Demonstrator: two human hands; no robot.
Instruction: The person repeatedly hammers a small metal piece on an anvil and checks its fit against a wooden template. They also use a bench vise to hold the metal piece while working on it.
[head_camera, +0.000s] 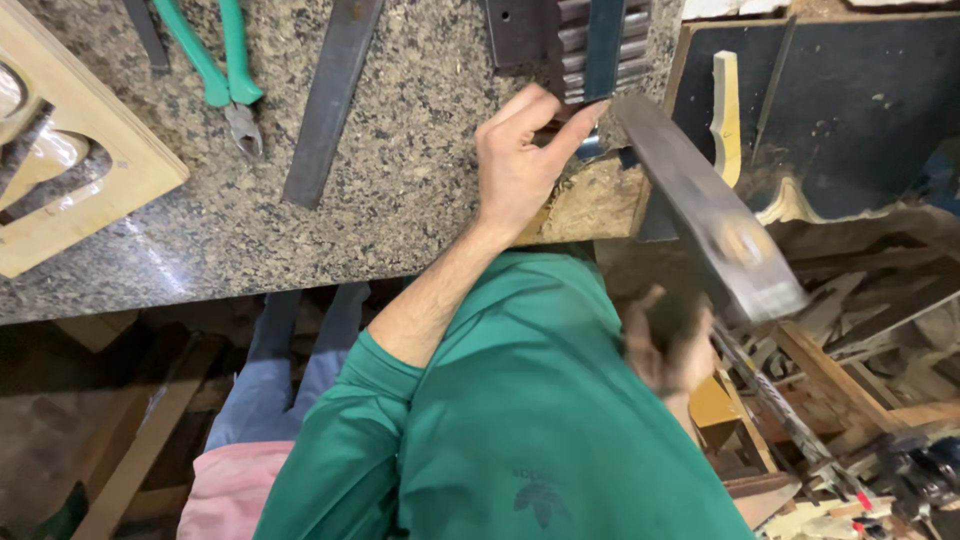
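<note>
My left hand rests on the corner of a speckled granite counter. Its thumb and fingers pinch a small dark piece at the counter's edge, just below a ribbed metal block. My right hand, blurred by motion, sits lower right in front of my green sweatshirt and grips the handle of a heavy flat grey metal tool. The tool's far end reaches up close to my left fingertips. What exactly the small piece is cannot be made out.
Green-handled pliers and a long dark flat metal bar lie on the counter. A wooden cut-out template sits far left. A dark board with a cream curved wood piece is at the right, and wood scraps are piled below.
</note>
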